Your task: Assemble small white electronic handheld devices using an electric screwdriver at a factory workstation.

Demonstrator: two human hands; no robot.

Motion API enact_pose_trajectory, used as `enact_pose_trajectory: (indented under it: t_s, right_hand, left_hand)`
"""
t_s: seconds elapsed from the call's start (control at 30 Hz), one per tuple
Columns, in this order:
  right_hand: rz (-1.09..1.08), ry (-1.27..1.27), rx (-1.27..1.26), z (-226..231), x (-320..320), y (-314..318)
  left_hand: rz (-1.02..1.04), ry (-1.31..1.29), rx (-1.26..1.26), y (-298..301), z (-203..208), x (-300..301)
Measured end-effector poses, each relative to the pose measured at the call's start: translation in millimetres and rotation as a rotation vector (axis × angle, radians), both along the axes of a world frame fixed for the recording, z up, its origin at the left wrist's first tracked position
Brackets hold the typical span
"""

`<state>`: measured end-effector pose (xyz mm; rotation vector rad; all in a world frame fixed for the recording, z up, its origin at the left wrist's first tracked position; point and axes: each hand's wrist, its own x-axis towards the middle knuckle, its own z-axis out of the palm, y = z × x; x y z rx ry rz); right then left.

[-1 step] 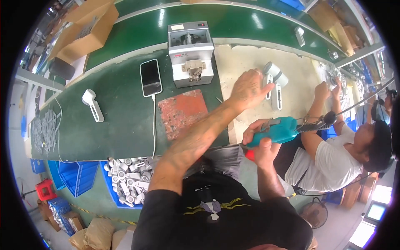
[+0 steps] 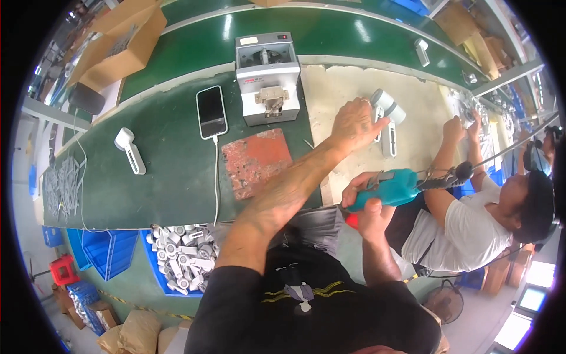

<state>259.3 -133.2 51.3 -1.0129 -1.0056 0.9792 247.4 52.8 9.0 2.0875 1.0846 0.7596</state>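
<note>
My left hand (image 2: 354,125) reaches over the pale mat, its fingers closed at a white plastic part with a round head and slotted handle (image 2: 378,123). The thumb lies across the handle, and the hand hides some of it. Right beside it lies a second white part (image 2: 389,143) of the same kind. Near the table's front edge, my right hand (image 2: 372,215) is wrapped round a teal electric screwdriver (image 2: 394,187). A coiled black cord runs from the tool's right end, and its working tip cannot be made out.
Left of the mat are a grey bench machine (image 2: 268,82), a worn red plate (image 2: 256,162), a phone (image 2: 211,112) on a cable and another white part (image 2: 130,150). Below the table edge, a blue bin (image 2: 159,272) holds many white parts. At right sits a co-worker (image 2: 471,230).
The whole scene has shifted very slightly in the picture. Both hands stay at the same things.
</note>
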Motion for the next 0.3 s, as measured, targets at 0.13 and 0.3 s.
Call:
enact_pose_trajectory:
  t_s: [0.13,0.3]
  right_hand:
    - [-0.024,0.007,0.005,-4,4,-14]
    - [-0.049,-0.049,-0.03,-13,27,-18]
  left_hand:
    - [0.081,0.063,-0.084,19,-35,47]
    - [0.036,0.112,-0.105,18,-21,22]
